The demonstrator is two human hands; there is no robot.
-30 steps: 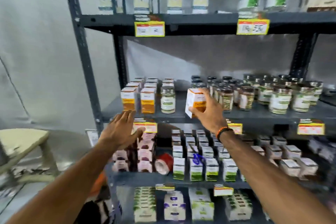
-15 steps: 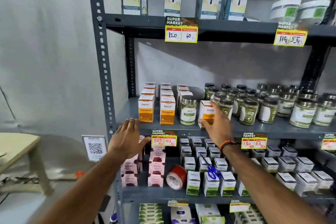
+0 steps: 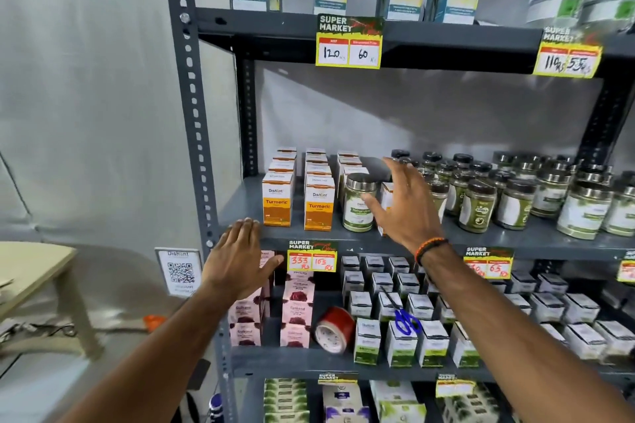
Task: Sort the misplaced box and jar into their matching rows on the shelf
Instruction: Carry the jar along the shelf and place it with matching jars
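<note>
A green-labelled jar [image 3: 357,208] with a silver lid stands at the front of the third row of orange-and-white turmeric boxes [image 3: 277,200]. Just right of it stands a single turmeric box [image 3: 386,194], mostly hidden behind my right hand [image 3: 405,208]. That hand is open with fingers spread, holding nothing, its thumb close to the jar. To the right are rows of similar green jars [image 3: 477,206]. My left hand [image 3: 238,259] is open and flat at the front edge of the middle shelf [image 3: 240,213], below the leftmost box row.
Yellow price tags [image 3: 312,259] hang on the shelf edges. The shelf below holds pink boxes [image 3: 297,299], a red tape roll [image 3: 335,328], blue scissors [image 3: 405,321] and white-green boxes. Tall cartons stand on the top shelf. A cream table [image 3: 31,271] is at the left.
My right hand has set the turmeric box down beside the jar, let go and spread its fingers. The view has moved closer and to the left. My left hand stays at the shelf edge.
</note>
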